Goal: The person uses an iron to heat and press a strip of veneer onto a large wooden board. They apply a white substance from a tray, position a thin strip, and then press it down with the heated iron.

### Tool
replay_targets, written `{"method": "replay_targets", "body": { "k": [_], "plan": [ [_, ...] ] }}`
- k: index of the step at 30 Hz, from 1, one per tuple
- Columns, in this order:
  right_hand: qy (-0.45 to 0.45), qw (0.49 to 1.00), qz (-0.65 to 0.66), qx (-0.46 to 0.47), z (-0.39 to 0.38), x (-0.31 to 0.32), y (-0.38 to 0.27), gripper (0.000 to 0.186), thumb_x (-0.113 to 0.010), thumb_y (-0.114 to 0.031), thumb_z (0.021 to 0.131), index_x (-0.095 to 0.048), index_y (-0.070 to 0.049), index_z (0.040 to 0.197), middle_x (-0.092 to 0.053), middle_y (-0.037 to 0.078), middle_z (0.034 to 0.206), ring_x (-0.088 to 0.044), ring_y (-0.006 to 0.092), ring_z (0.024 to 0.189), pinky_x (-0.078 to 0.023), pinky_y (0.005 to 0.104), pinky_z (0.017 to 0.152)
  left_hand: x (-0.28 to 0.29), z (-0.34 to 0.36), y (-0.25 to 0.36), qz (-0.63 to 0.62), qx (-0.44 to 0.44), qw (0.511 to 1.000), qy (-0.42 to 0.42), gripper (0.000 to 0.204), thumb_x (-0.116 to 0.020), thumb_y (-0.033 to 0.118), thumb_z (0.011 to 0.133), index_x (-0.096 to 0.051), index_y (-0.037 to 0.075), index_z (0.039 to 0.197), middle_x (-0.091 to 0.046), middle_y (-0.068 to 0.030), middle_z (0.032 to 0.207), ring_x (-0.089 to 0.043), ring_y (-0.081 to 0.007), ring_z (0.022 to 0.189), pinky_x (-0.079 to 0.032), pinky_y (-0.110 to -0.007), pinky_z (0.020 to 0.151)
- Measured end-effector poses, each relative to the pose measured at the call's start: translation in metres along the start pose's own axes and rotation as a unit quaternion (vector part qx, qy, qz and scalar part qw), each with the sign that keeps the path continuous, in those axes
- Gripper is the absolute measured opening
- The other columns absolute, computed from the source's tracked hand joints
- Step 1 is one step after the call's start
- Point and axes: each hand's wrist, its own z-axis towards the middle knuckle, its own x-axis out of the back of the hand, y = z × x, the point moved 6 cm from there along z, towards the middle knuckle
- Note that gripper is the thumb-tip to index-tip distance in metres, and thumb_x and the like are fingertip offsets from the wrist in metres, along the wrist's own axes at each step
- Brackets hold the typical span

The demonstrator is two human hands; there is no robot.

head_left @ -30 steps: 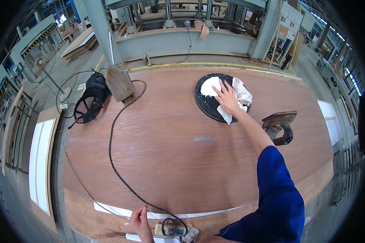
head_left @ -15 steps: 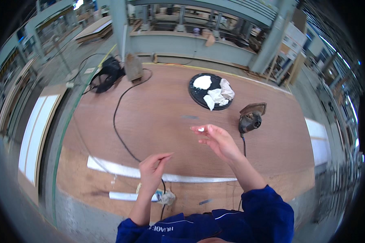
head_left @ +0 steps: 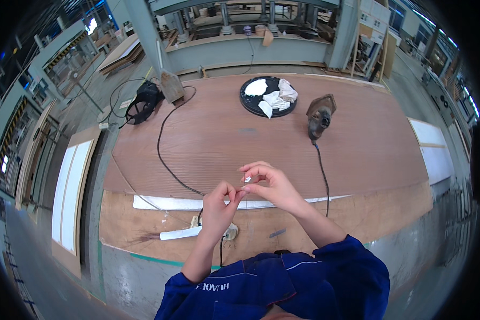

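My left hand (head_left: 218,208) and my right hand (head_left: 274,186) meet above the near edge of a brown, fine-lined panel (head_left: 250,149). The left hand's thumb and fingertips are pinched together; whatever they hold is too small to make out. A small white scrap (head_left: 247,180) shows at my right hand's bent fingers, whose thumb tip almost touches the left fingertips. Below the hands, a white strip (head_left: 160,203) runs along the panel's near edge. Beside my left forearm lies a white wrapped roll (head_left: 180,233) with dark bristle-like strands at one end.
A black round tray (head_left: 246,104) holds a white mass and crumpled white cloths. A worn electric iron (head_left: 320,117) with a cord stands at right. A black strapped item (head_left: 145,101) and a metal block (head_left: 172,87) with a cable sit far left. Small grey flat pieces (head_left: 277,233) lie about.
My hands have come together; the right moved left and down toward the left one. My view has shifted, so the panel, tray and iron appear higher up.
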Motion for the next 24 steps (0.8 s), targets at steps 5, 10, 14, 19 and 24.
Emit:
{"method": "replay_targets", "body": {
  "k": [5,10,14,19,24],
  "plan": [
    [0.015,1.0,0.002,-0.001,-0.019,0.003,-0.011,0.014,-0.07,-0.014,0.081,-0.066,-0.007,0.093,-0.059,0.007,0.118,-0.052,0.0173,0.107,-0.042,0.0306,0.087,-0.01,-0.008,0.002,0.037,-0.006,0.999,-0.031,0.033,-0.071,0.005,0.081,-0.041,0.005,0.068,-0.066,-0.0078,0.075,-0.057,-0.0086,0.067,-0.045,-0.024,0.06],
    [0.036,0.999,-0.016,-0.006,-0.029,0.007,-0.018,0.006,-0.068,-0.007,0.082,-0.067,-0.002,0.085,-0.057,0.013,0.119,-0.058,0.0126,0.094,-0.047,0.0288,0.085,-0.015,-0.012,0.024,-0.006,-0.068,0.997,-0.024,0.028,-0.071,0.006,0.081,-0.045,0.005,0.071,-0.066,-0.0084,0.073,-0.064,-0.0155,0.068,-0.048,-0.026,0.061],
    [0.062,0.998,-0.02,0.003,-0.033,0.009,-0.024,0.004,-0.067,-0.005,0.083,-0.067,-0.002,0.084,-0.06,0.012,0.115,-0.059,0.0132,0.096,-0.047,0.0287,0.085,-0.014,-0.016,0.02,-0.075,-0.039,0.996,-0.024,0.023,-0.071,0.008,0.081,-0.049,0.004,0.076,-0.069,-0.0092,0.078,-0.069,-0.0197,0.076,-0.051,-0.027,0.067],
    [0.089,0.996,0.021,0.0,-0.037,0.011,-0.028,0.002,-0.066,-0.003,0.082,-0.066,-0.001,0.083,-0.062,0.012,0.112,-0.058,0.0137,0.097,-0.046,0.029,0.085,-0.009,-0.027,0.007,-0.053,-0.018,0.998,-0.022,0.014,-0.073,0.004,0.078,-0.065,0.002,0.089,-0.068,-0.0052,0.078,-0.063,-0.0127,0.078,-0.047,-0.025,0.071],
    [0.112,0.989,0.1,-0.012,-0.038,0.02,-0.03,0.003,-0.066,0.0,0.082,-0.066,-0.002,0.084,-0.065,0.013,0.109,-0.059,0.0136,0.096,-0.045,0.0288,0.085,0.001,-0.034,-0.002,-0.019,-0.051,0.998,-0.009,0.008,-0.073,0.007,0.078,-0.072,0.003,0.085,-0.067,-0.0062,0.075,-0.057,-0.015,0.073,-0.044,-0.027,0.067]
  ]
}}
